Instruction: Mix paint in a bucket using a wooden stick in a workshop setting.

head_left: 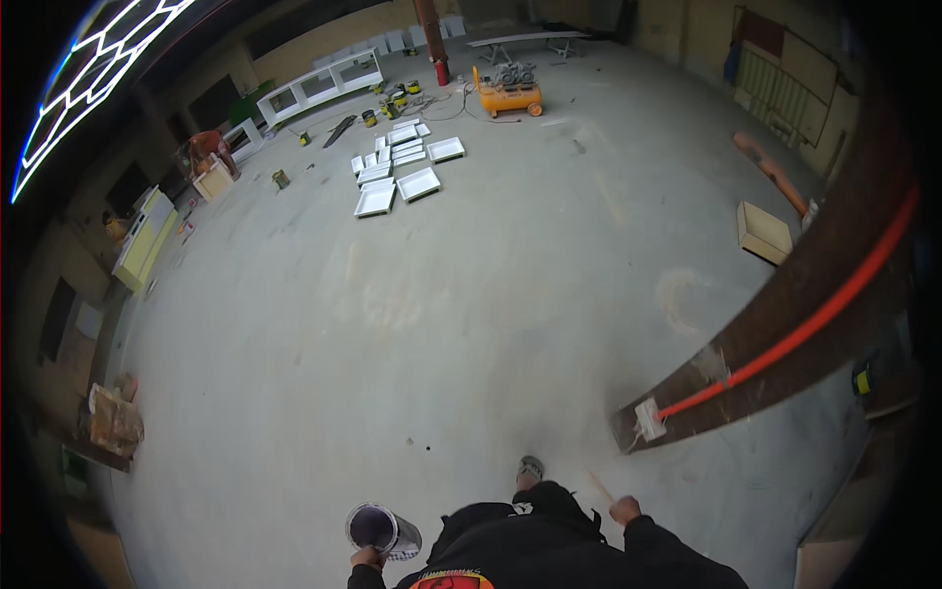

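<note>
At the lower edge, my left hand (367,558) is closed on a round, open-topped can (400,539). The can is tilted so that its purplish-grey inside shows; how much is in it I cannot tell. My right hand (625,509) is closed round one end of a thin, light wooden stick (598,483), which points forward and to the left, away from the can. Both arms are in dark sleeves, and one sandalled foot (530,467) is on the grey floor (471,324) between the hands.
White drawer-like trays (419,184) lie on the floor ahead, with an orange air compressor (510,96) beyond. A brown pillar (775,324) carrying a red pipe rises at right, near a pale box (763,234). Far left, a person (207,147) bends over a wooden cabinet (213,182).
</note>
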Demonstrator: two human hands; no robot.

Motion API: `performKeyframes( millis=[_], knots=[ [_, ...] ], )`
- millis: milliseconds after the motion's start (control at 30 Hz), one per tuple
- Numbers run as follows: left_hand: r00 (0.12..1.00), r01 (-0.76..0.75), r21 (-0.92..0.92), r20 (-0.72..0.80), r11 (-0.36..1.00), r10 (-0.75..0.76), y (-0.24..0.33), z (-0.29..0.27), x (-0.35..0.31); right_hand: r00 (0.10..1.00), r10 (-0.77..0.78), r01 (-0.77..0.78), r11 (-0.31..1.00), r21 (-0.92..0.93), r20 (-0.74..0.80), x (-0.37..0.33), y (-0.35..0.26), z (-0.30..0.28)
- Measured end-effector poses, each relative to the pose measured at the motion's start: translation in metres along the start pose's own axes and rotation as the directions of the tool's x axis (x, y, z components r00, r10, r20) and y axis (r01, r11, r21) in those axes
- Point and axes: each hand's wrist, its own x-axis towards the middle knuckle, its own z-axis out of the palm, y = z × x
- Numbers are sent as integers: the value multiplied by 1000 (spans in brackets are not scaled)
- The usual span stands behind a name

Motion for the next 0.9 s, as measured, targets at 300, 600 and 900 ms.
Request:
performKeyframes(
  millis=[300, 600, 900],
  knots=[
    [835, 484, -794, 294, 368, -465, 184, 22, 139, 860, -399, 439, 896, 64, -317, 191, -370, -245],
    [953, -12, 63, 302, 998, -8, 362, 39, 311, 965, -181, 162, 980, -111, -191, 272, -398, -278],
    [928, 348, -659, 140, 667, -345, 650, -8, 392, 950, 295, -308, 939, 154, 105, 330, -351, -244]
  ],
)
